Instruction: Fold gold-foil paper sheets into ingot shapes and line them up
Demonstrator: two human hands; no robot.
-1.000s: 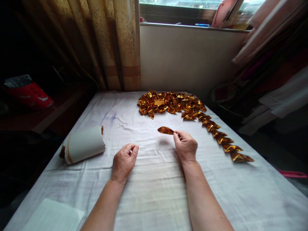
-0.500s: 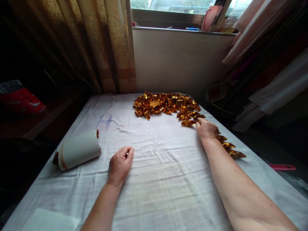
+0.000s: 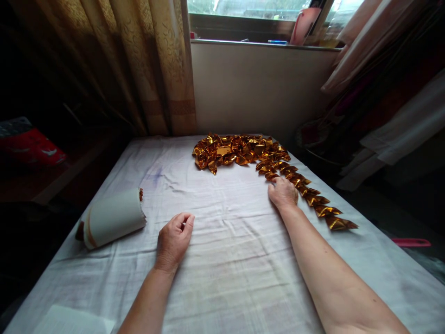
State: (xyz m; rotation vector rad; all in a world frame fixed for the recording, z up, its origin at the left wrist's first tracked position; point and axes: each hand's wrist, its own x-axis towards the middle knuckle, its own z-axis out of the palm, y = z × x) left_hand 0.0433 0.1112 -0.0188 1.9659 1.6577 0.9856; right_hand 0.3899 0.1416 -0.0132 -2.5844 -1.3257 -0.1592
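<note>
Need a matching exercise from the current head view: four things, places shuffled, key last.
1. right hand
2. left hand
3. white roll
4. gold foil heap

A. at the far end of the table, near the wall
B. between the roll and the right hand
C. beside the trailing gold row
D. lying on its side, left of both hands

Pairs: 1-C, 2-B, 3-D, 4-A
</note>
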